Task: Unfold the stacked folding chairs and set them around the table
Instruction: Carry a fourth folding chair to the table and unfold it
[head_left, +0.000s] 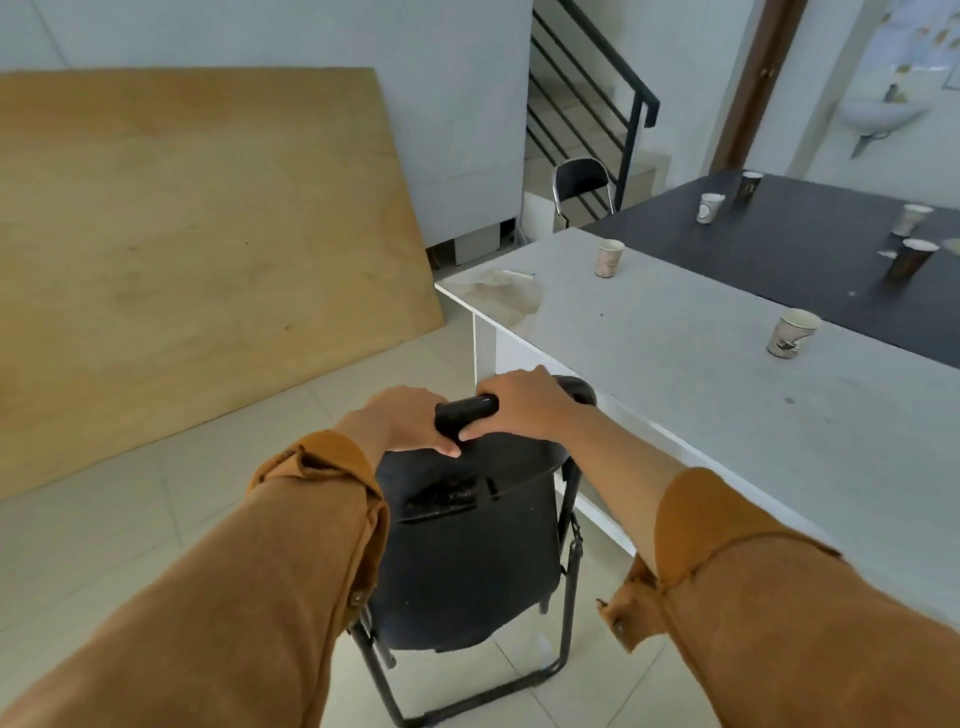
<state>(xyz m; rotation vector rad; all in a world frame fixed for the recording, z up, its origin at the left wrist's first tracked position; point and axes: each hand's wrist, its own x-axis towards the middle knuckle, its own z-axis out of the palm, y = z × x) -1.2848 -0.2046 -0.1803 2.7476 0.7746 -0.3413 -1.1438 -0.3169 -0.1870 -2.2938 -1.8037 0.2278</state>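
A black folding chair (467, 551) stands on the tiled floor right in front of me, beside the near long edge of the white table (727, 395). My left hand (405, 421) and my right hand (519, 405) both grip the top of its backrest, close together. The seat hangs nearly upright against the metal frame. A second black folding chair (579, 179) stands unfolded at the far end of the table, near the stairs.
Several paper cups (792, 332) stand on the white table and on the dark table (810, 260) joined behind it. A big plywood sheet (182, 249) leans on the left wall. A staircase with a black railing (597, 88) rises at the back.
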